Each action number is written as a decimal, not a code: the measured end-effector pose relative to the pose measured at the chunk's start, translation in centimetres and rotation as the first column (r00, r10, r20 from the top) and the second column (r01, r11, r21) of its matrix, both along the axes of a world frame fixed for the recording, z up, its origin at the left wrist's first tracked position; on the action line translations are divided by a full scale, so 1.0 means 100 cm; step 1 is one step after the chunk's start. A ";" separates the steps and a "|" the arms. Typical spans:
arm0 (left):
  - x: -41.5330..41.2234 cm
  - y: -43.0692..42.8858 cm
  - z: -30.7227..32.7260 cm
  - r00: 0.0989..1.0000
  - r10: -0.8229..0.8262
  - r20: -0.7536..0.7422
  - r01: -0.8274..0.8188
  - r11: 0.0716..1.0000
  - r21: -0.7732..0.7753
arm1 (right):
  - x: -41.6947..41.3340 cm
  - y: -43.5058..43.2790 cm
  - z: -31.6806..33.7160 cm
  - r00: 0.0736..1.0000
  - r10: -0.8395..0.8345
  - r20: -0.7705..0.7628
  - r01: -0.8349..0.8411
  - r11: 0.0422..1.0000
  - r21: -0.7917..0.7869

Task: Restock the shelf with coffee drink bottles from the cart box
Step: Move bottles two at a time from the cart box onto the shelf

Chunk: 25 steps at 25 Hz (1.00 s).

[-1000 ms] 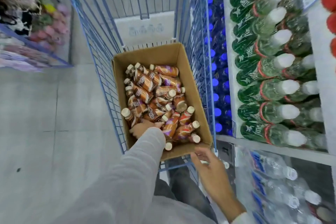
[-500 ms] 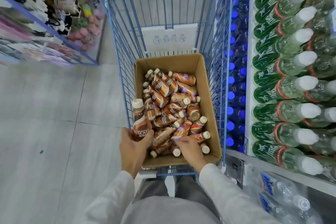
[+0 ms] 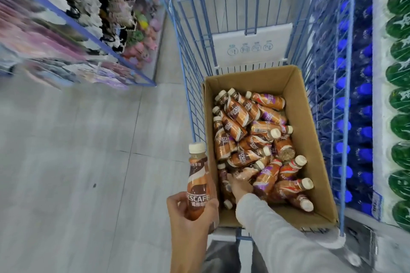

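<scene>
A brown cardboard box [image 3: 310,104] sits in a blue wire cart [image 3: 193,35] and holds several brown and orange coffee bottles [image 3: 255,137] lying in a loose pile. My left hand [image 3: 190,221] is shut on one coffee bottle [image 3: 198,180], held upright with its white cap up, just outside the box's left wall. My right hand [image 3: 239,186] reaches into the near left part of the box among the bottles. Its fingers are buried between them, and whether they grip one is hidden.
On the right stands a shelf with blue-capped bottles [image 3: 346,126] and green bottles [image 3: 399,99]. A blue-framed rack of soft goods [image 3: 84,20] stands at the far left. Grey tiled floor [image 3: 77,162] lies to the left of the cart.
My left hand has carried its bottle further out to the left of the box. My right hand has pushed deeper into the pile. The view has shifted left.
</scene>
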State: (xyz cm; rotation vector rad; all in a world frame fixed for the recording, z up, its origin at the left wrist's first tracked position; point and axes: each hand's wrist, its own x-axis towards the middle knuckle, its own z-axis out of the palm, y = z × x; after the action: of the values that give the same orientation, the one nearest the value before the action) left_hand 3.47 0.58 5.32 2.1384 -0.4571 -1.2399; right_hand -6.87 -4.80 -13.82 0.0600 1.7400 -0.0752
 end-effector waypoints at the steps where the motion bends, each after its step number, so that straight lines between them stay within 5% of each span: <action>1: 0.002 -0.002 0.001 1.000 0.002 -0.019 -0.002 1.000 -0.010 | 0.000 0.001 -0.002 1.000 -0.007 -0.003 0.007 1.000 -0.028; 5: 0.009 -0.010 0.003 0.993 -0.105 -0.051 0.103 0.994 -0.047 | -0.022 0.015 0.032 0.915 -0.308 0.260 0.337 0.939 -0.072; 9: 0.008 -0.034 0.015 0.953 -0.274 -0.131 0.253 0.955 -0.152 | -0.056 0.037 0.094 0.845 -0.377 0.380 0.482 0.844 -0.235; 15: -0.045 -0.078 0.056 0.818 -0.548 -0.177 0.470 0.813 -0.343 | -0.114 0.057 0.189 0.779 -0.419 0.465 0.626 0.514 -0.586; 21: -0.157 -0.049 0.108 0.571 -0.765 -0.298 0.593 0.635 -0.496 | -0.185 0.110 0.298 0.670 -0.588 0.453 0.606 0.081 -0.791; 25: -0.237 -0.012 0.139 0.302 -0.882 -0.362 0.629 0.469 -0.620 | -0.233 0.182 0.351 0.593 -0.746 0.301 0.441 -0.011 -0.897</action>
State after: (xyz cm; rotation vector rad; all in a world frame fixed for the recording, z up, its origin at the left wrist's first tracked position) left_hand -20.26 -0.59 19.26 0.9218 -1.3941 -2.1033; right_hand -30.17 13.41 21.27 -0.0573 1.5182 -1.9137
